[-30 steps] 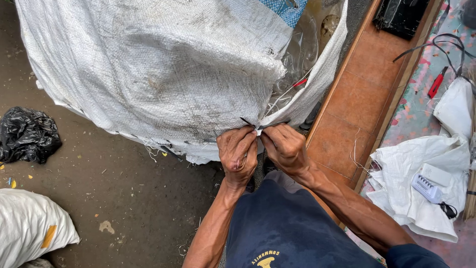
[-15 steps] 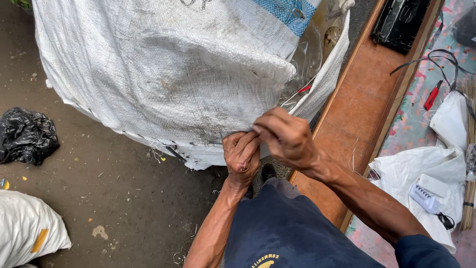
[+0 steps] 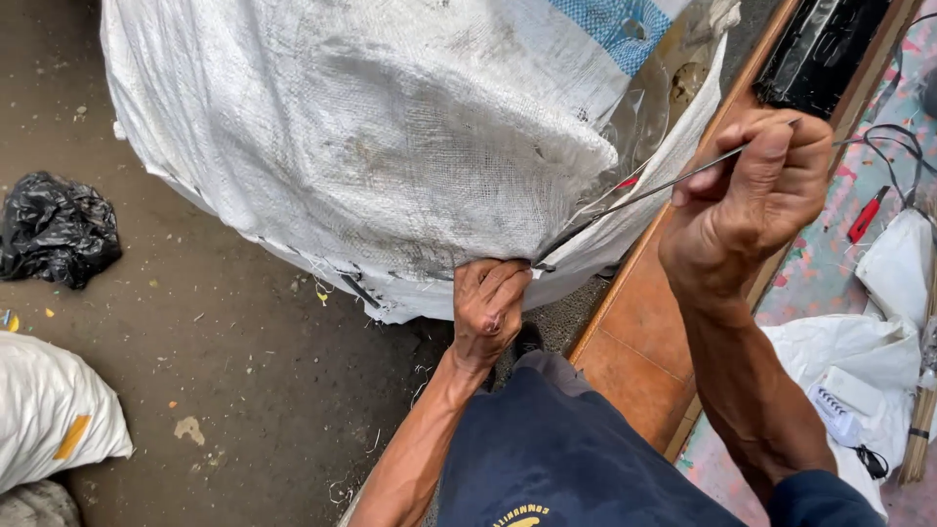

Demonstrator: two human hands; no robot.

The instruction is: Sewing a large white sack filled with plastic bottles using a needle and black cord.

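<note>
A blue woven patch (image 3: 613,21) sits at the upper right of the big white woven sack (image 3: 371,146), which bulges, grimy and creased, over the dirty floor (image 3: 224,390). A black bag (image 3: 57,229) lies at left. The left hand (image 3: 488,307) pinches the sack's lower edge, fingers curled tight. The right hand (image 3: 747,195) (raised, wrist bent) grips a thin dark needle (image 3: 644,193) running slantwise from the seam.
</note>
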